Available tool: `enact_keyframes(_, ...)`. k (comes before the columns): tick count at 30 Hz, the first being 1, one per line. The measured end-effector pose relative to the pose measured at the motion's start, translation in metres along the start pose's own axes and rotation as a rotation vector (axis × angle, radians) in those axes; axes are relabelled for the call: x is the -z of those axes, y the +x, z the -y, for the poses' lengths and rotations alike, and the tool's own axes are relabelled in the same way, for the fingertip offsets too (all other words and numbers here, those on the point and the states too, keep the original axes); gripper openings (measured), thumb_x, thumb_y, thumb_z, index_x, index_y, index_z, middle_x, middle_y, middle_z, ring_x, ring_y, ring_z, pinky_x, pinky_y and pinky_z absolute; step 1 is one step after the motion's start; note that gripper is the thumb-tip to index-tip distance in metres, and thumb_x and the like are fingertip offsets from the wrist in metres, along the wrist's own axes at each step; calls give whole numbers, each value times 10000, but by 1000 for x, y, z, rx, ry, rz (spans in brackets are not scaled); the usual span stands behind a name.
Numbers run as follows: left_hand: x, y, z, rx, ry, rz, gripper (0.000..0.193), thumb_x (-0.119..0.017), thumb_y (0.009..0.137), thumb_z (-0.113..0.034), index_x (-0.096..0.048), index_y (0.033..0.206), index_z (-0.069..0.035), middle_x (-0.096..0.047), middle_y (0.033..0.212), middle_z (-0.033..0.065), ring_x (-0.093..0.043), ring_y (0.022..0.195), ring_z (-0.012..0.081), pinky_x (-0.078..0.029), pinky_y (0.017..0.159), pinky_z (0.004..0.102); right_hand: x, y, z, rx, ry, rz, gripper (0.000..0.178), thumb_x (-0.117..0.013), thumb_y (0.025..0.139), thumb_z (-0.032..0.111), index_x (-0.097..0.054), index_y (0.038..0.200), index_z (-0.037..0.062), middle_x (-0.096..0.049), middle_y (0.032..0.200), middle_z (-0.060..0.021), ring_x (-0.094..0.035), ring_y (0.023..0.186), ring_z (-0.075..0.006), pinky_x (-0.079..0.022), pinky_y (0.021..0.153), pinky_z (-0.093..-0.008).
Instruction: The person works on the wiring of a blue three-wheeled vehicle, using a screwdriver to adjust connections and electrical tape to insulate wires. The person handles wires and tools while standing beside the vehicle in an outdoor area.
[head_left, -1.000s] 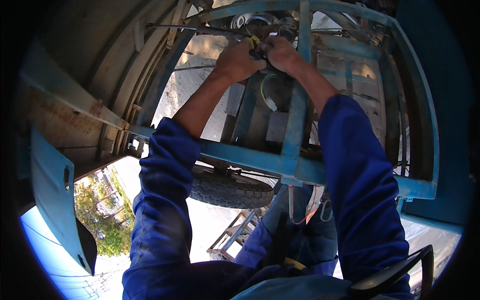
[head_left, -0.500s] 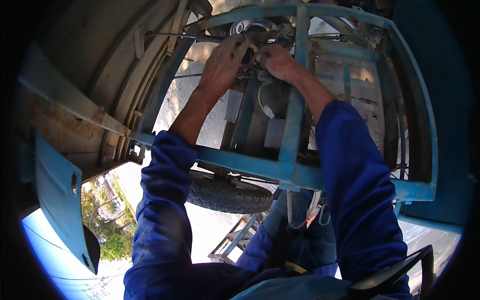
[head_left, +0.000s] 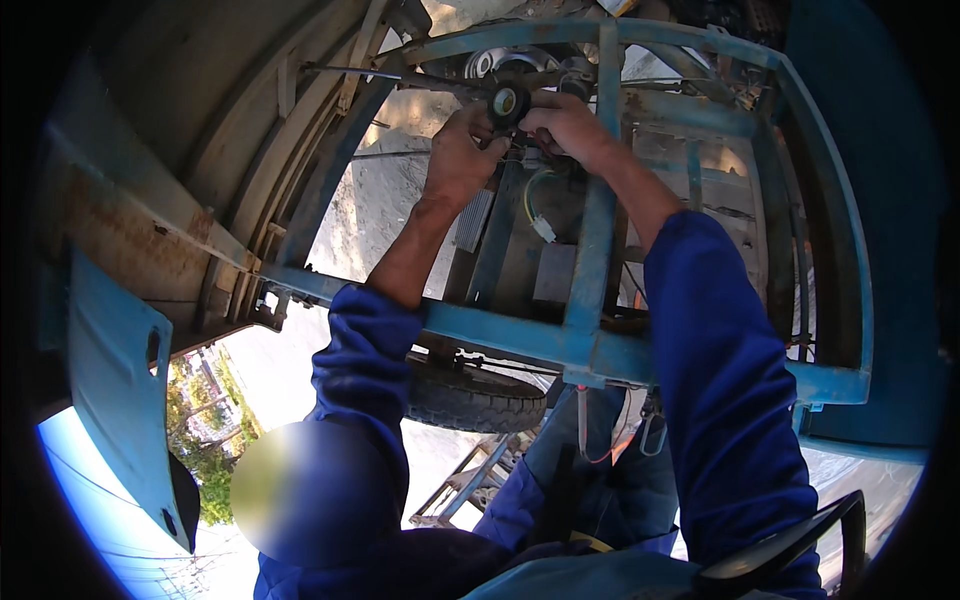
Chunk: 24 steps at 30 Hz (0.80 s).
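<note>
A roll of black electrical tape (head_left: 508,103) faces up between my hands, over the far part of a blue metal frame. My right hand (head_left: 572,128) comes in from the right, its thumb and forefinger closed at the roll's right edge. My left hand (head_left: 462,158) is close against the roll's lower left side, fingers curled and thumb bent in. What its fingertips pinch is hidden behind the roll. Just below my hands hang thin wires, with a yellow-green lead ending in a white connector (head_left: 543,229).
Blue frame bars (head_left: 590,250) run around and across the work area. A tyre (head_left: 475,398) lies below the near bar. Test leads with a red-tipped probe (head_left: 583,420) hang at the near bar. A curved panel (head_left: 125,330) stands left, a mirror (head_left: 790,550) lower right.
The roll of black tape has come into view between my hands. My left hand has shifted right and nearer, turning its fingers inward; my right hand has moved slightly right and nearer.
</note>
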<state>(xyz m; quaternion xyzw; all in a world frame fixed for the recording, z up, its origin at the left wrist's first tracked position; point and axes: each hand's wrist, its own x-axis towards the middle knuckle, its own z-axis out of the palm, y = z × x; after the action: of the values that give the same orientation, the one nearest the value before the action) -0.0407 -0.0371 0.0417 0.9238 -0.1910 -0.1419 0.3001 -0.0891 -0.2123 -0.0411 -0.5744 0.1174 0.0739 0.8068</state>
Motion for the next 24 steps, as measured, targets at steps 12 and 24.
enact_keyframes(12, -9, 9, -2, -10, 79, -10, 391, -759, 871, -62, -653, 1240, 8, -745, 960, 130, -725, 902, 212, -573, 835, 357, -5, 12, -18, 76, -304, -412, 453, -732, 846, 350, -717, 1133, 0, -737, 1060, -244, -709, 1023, -385, -548, 917, -436)
enact_keyframes(24, 4, 23, 7, 46, 68, 155, 192, -668, 965, -67, -727, 1133, 4, -748, 895, 118, -721, 801, 184, -579, 740, 340, 7, -26, 33, 66, -439, -140, 462, -718, 850, 202, -672, 1285, 55, -748, 1057, -178, -728, 949, -293, -564, 873, -387)
